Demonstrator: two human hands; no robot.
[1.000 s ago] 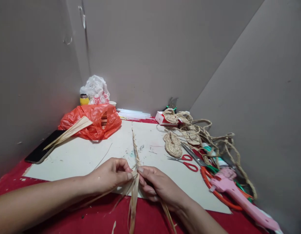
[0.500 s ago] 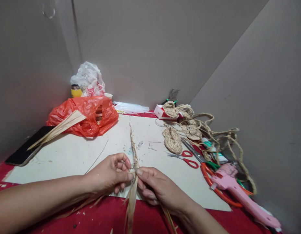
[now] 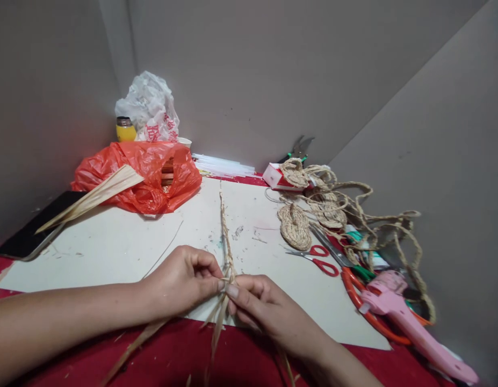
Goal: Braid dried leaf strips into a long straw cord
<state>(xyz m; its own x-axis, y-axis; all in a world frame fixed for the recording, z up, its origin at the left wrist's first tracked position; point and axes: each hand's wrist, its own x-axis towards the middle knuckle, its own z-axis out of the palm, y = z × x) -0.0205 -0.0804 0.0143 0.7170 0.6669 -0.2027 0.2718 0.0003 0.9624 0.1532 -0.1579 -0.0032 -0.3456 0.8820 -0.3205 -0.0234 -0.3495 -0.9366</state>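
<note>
A thin braid of dry straw-coloured leaf strips [image 3: 224,226] runs away from me along the white board [image 3: 123,242]. At its near end my left hand [image 3: 188,279] pinches a strip between thumb and fingertips. My right hand [image 3: 257,298] is closed on the braid's working end beside it, thumb on top. The two hands nearly touch. Loose strips [image 3: 217,328] hang toward me from between the fingers, over the red cloth. Another strip [image 3: 138,344] trails below my left forearm. The fingertips hide the exact crossing of the strips.
At left, a wide dry leaf [image 3: 95,193] rests across a black phone [image 3: 35,228] and a red plastic bag [image 3: 139,177]. To the right lie small red scissors [image 3: 319,260], a coiled woven piece [image 3: 294,226], braided cord [image 3: 363,215], large orange-handled shears [image 3: 369,314] and a pink glue gun [image 3: 410,317].
My left fingers have closed in, from loosely curled to a tighter pinch by the braid. A strip under the left forearm has swung into clearer view. The whole view has shifted slightly.
</note>
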